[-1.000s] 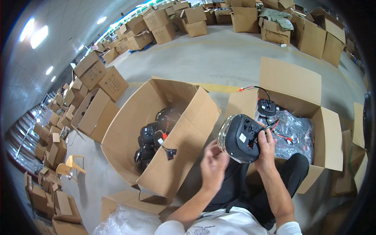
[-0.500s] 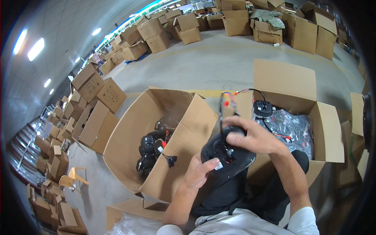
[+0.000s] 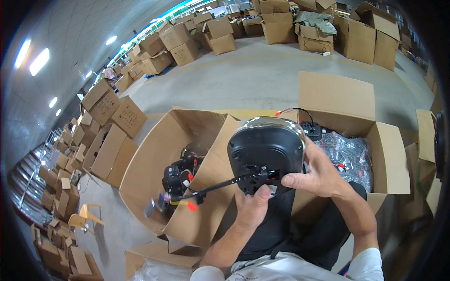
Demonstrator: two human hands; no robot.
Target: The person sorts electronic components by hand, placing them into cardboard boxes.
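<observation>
Two hands of ours grasp one rounded black unit (image 3: pixel 265 145) between them, its shiny rim (image 3: pixel 269 122) on the side farthest from our wrists and its back turned toward us. Our left hand (image 3: pixel 253 206) grips it from below, the thumb pressed on the back beside a small white label (image 3: pixel 272 189), the other fingers mostly hidden. Our right hand (image 3: pixel 318 173) clasps its right side, thumb laid over the lower edge of the back, the other fingers partly out of sight behind it. From the back a black cable (image 3: pixel 218 184) stretches leftward past our left hand, and near its blurred end we see a red connector (image 3: pixel 191 206). Left of our left hand stands an open carton (image 3: pixel 152 150) with several dark units (image 3: pixel 172 174) inside; we cannot tell whether the cable touches it. To the right of our right hand, another open carton (image 3: pixel 391 159) holds a bubble-wrapped bundle (image 3: pixel 349 152), and just beyond that hand sits a smaller black part (image 3: pixel 310 131). Below and left of our left hand, clear plastic (image 3: pixel 159 271) lies in a low carton (image 3: pixel 136 260). Well beyond both hands, many stacked cartons (image 3: pixel 276 28) line the grey floor (image 3: pixel 253 75)
</observation>
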